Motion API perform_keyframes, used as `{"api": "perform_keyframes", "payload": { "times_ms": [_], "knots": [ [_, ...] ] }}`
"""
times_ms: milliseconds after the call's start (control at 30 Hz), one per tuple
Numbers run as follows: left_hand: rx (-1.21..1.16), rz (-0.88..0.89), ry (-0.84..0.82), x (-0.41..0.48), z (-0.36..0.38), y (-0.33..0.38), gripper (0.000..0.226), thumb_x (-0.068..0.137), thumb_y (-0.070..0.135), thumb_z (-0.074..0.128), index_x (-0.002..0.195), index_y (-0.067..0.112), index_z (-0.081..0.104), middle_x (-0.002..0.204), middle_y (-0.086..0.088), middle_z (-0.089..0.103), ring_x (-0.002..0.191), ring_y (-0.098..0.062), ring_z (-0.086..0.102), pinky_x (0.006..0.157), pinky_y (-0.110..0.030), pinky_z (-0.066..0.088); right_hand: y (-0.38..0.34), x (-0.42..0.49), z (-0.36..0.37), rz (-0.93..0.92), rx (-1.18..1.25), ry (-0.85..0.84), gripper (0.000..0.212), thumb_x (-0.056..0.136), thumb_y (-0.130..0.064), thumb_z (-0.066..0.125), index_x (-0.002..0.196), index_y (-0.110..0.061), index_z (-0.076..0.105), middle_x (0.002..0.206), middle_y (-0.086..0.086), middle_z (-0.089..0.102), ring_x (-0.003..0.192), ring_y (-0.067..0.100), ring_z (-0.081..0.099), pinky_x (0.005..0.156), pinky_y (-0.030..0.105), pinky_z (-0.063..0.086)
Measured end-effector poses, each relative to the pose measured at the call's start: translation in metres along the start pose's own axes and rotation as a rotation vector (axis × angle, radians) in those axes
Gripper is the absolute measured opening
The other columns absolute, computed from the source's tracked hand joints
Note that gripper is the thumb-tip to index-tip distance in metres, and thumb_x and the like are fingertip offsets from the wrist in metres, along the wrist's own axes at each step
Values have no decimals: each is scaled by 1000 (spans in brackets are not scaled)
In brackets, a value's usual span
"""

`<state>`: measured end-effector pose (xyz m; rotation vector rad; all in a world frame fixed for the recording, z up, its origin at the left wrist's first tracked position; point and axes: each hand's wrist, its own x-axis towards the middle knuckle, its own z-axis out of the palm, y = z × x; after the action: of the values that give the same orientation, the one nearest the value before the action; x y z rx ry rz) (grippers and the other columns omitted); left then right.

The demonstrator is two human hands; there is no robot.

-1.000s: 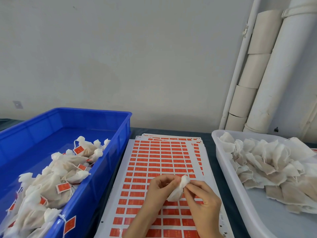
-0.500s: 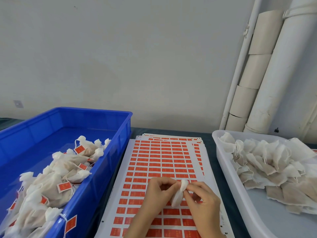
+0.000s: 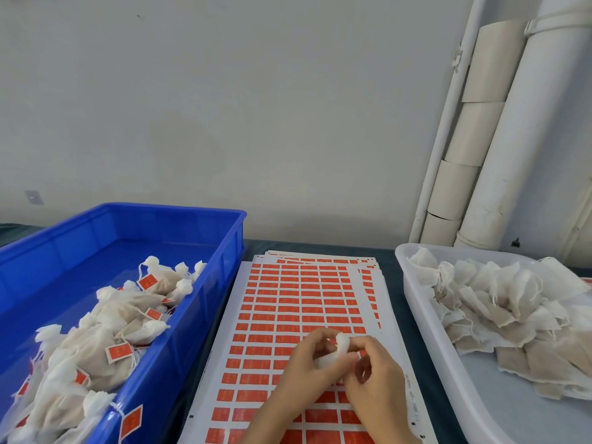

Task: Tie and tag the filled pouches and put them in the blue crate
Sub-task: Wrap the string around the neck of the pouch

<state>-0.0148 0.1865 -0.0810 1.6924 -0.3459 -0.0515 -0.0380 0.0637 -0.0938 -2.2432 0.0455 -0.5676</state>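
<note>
A small white filled pouch (image 3: pixel 339 349) is held between both hands above the sheet of orange tags (image 3: pixel 301 302). My left hand (image 3: pixel 304 363) grips its body from the left, and my right hand (image 3: pixel 373 376) pinches its bunched top from the right. The pouch's lower part is hidden by my fingers. The blue crate (image 3: pixel 205 293) stands at the left with several tied, tagged pouches (image 3: pixel 105 331) piled in its near end. A white tray (image 3: pixel 416 302) at the right holds a heap of untied pouches (image 3: pixel 506 306).
One tagged pouch hangs over the blue crate's near rim, its orange tag (image 3: pixel 131 423) outside. Several tag sheets lie stacked on the dark table. White pipes (image 3: pixel 512 129) and cardboard tubes (image 3: pixel 461 174) lean against the wall at the back right.
Both hands have drawn closer together and slightly lower over the sheet. The pouch is now more bunched up and covered by my fingers.
</note>
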Motion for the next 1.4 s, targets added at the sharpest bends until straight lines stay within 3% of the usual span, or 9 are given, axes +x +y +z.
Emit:
{"api": "perform_keyframes", "payload": {
  "times_ms": [167, 333, 533, 667, 800, 1000, 1200, 1300, 1400],
  "knots": [
    [2, 63, 37, 2, -3, 0, 10, 87, 44, 64, 94, 39, 68, 90, 8, 69, 85, -11, 65, 73, -23, 57, 2, 2, 0, -17, -14, 26, 20, 83, -32, 68, 92, -34, 50, 87, -22, 60, 64, 8, 63, 67, 9, 49],
    [-78, 23, 54, 4, -7, 2, 22, 74, 54, 67, 82, 34, 70, 84, 8, 68, 74, -7, 64, 69, -22, 56, 3, 6, -5, 1, -9, 185, 16, 84, -27, 66, 91, -29, 51, 87, -17, 62, 58, 7, 60, 63, 14, 50],
    [-29, 23, 30, 3, -9, 1, 18, 71, 52, 69, 87, 44, 70, 92, 18, 69, 91, -1, 63, 71, -16, 54, 8, 9, -7, -11, 27, 221, 20, 79, -22, 73, 85, -30, 55, 88, -12, 65, 60, 11, 60, 62, 15, 49],
    [-12, 39, 35, 2, -8, 2, 7, 78, 46, 68, 83, 41, 70, 86, 14, 69, 87, -4, 63, 70, -14, 51, 10, 9, -8, -5, 10, 216, 17, 80, -28, 70, 87, -30, 55, 90, -13, 66, 60, 9, 59, 63, 16, 50],
    [-31, 45, 34, 4, -10, 2, 15, 76, 48, 68, 81, 34, 70, 82, 9, 68, 79, -8, 64, 69, -20, 55, 10, 10, -9, -17, -46, 213, 15, 80, -41, 57, 90, -31, 52, 90, -18, 60, 59, 4, 57, 64, 12, 45],
    [-3, 85, 32, 8, -16, -1, 6, 85, 34, 69, 81, 30, 71, 82, 4, 69, 73, -8, 64, 67, -21, 55, 12, 12, -9, -66, -120, 251, 14, 80, -42, 54, 90, -32, 50, 85, -20, 55, 56, 6, 58, 64, 22, 54],
    [103, 33, 16, 5, -11, -1, 12, 89, 38, 62, 84, 28, 68, 75, 7, 66, 68, -8, 62, 66, -22, 56, 17, 18, -2, 1, -96, 180, 13, 84, -38, 60, 93, -32, 55, 92, -14, 64, 63, 6, 60, 67, 18, 50],
    [123, -26, 1, 2, -6, 4, 20, 97, 30, 51, 90, 16, 64, 69, 7, 65, 66, -7, 61, 69, -22, 55, 16, 18, -5, 22, -67, 113, 17, 82, -47, 54, 93, -34, 54, 91, -19, 61, 64, 5, 61, 67, 14, 49],
    [136, -44, -4, -4, -1, 12, 16, 98, 27, 50, 93, 18, 61, 70, 6, 64, 63, -5, 60, 66, -18, 54, 10, 17, -8, 55, -3, 75, 19, 81, -51, 48, 91, -35, 53, 89, -23, 60, 65, 3, 62, 64, 10, 47]
  ]
}}
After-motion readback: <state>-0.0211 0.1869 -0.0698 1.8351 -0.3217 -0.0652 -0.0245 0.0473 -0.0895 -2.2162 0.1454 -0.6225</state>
